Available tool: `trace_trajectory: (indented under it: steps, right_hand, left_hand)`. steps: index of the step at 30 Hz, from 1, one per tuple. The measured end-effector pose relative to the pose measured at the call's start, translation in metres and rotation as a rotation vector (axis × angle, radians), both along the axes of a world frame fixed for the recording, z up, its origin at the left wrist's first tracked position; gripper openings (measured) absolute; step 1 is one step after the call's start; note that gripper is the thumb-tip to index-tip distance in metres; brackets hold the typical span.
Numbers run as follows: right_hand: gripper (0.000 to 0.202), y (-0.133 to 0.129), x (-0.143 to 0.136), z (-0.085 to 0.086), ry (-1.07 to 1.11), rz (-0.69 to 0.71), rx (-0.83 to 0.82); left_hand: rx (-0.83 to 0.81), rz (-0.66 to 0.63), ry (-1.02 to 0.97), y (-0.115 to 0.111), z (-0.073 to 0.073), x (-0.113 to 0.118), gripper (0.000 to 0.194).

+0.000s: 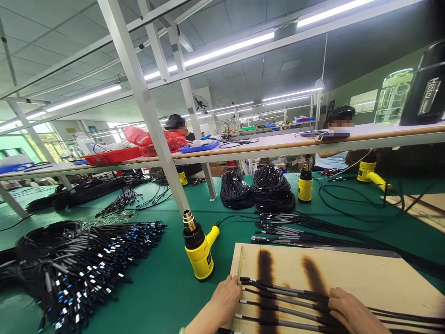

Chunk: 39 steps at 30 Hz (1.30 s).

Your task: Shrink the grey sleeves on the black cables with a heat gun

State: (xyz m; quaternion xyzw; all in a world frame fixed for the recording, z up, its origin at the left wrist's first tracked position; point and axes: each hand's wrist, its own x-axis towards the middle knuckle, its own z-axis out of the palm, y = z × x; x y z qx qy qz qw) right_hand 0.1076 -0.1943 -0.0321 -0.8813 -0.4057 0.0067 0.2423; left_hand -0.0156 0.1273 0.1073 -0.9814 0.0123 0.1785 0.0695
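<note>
Black cables (288, 292) lie in a row on the wooden board (361, 269), between your two hands, with more rows nearer you. Left hand (226, 297): narrow, fingertips bunched at the board's left edge by the top cable's tip; can't tell whether it pinches anything. Right hand (351, 311): fingers closed over the upper cables; how many is hidden.

Step looks like lining up cables side by side. To do it well, square each tip against the left edge with your left hand, draw the length straight with your right, and leave even gaps so none cross. Best keep the thicker sleeved parts over the dark scorch mark (266, 273) just right of your left hand. Mind the heat gun (199, 250), upright beyond your left hand; its nozzle points up.

Direction: tips point left, toward your left hand; tails run off past your right hand. Long axis goes left to right, the right end slanting a bit toward you. Cables roughly parallel, lying flat.
</note>
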Motion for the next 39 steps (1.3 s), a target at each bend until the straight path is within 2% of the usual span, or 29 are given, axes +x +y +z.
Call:
trace_trajectory:
  steps: [4,6,10,12,17,26,33,39]
  right_hand:
    - [0.016,-0.006,0.001,-0.002,-0.014,-0.001,0.148]
    - [0.019,-0.005,0.001,0.004,0.004,0.004,0.197]
    - [0.030,0.007,0.000,0.021,0.060,0.008,0.118]
    - [0.028,0.014,0.001,0.024,0.032,-0.009,0.132]
    - [0.017,0.020,0.007,0.021,0.030,-0.015,0.219]
    - [0.017,0.025,0.013,0.010,0.151,0.087,0.168]
    - [0.013,0.026,0.010,0.008,0.275,0.066,0.288]
    - [0.015,0.028,0.008,0.010,0.236,0.035,0.339]
  left_hand:
    - [-0.015,0.015,-0.020,-0.001,0.005,0.001,0.032]
    - [-0.026,0.021,-0.061,-0.002,0.006,0.004,0.035]
    - [-0.056,0.019,-0.108,-0.005,-0.001,0.016,0.024]
    - [-0.066,0.026,-0.124,-0.007,-0.005,0.023,0.023]
    - [-0.087,0.042,-0.140,-0.009,-0.013,0.034,0.025]
    - [-0.143,-0.019,-0.151,-0.005,-0.033,0.039,0.029]
    - [-0.138,-0.048,-0.145,0.000,-0.040,0.039,0.026]
    - [-0.158,-0.008,-0.157,0.001,-0.040,0.039,0.024]
